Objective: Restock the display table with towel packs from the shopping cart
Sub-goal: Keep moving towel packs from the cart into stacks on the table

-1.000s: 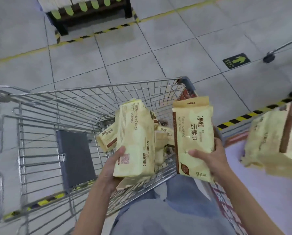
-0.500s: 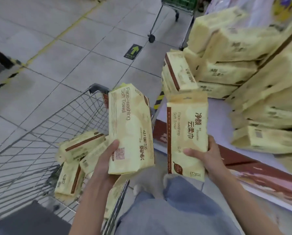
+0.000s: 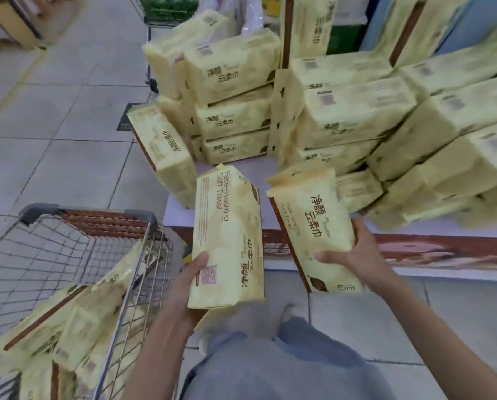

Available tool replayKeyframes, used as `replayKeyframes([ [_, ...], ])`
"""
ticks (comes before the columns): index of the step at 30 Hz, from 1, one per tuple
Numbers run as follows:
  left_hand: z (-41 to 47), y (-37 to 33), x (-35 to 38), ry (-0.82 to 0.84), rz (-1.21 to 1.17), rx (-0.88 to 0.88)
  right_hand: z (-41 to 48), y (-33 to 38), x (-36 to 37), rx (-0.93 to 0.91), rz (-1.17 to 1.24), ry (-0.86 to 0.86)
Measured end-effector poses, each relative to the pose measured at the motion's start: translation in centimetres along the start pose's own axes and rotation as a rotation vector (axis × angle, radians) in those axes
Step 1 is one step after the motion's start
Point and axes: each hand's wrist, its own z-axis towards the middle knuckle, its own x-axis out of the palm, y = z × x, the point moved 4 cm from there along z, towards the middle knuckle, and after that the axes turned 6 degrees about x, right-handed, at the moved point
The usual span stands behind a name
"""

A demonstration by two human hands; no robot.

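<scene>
Towel packs [image 3: 53, 327] lie heaped in the shopping cart [image 3: 97, 223] at eight o'clock. The left hand [image 3: 189, 278] grips a first pack [image 3: 227, 226] upright by its lower end. The second pack [image 3: 305, 220], tilted, sits clasped in the right hand [image 3: 360, 255]. Both hover at the near edge of the display table [image 3: 266, 171], with stacked packs [image 3: 351, 111] at one o'clock. This looks like the carry step. Next, each pack needs setting into the bare gap at twelve o'clock.
</scene>
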Motion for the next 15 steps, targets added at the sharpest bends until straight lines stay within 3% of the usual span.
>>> replayKeyframes([
  [7, 1.4, 4.0, 5.2, -0.08, -0.044, 0.009, 8.1, 5.3, -8.8, -0.292, -0.535, 0.007],
  [15, 2.1, 5.2, 7.1, -0.06, -0.143, 0.014, 12.6, 9.2, -9.8, -0.627, -1.122, 0.005],
])
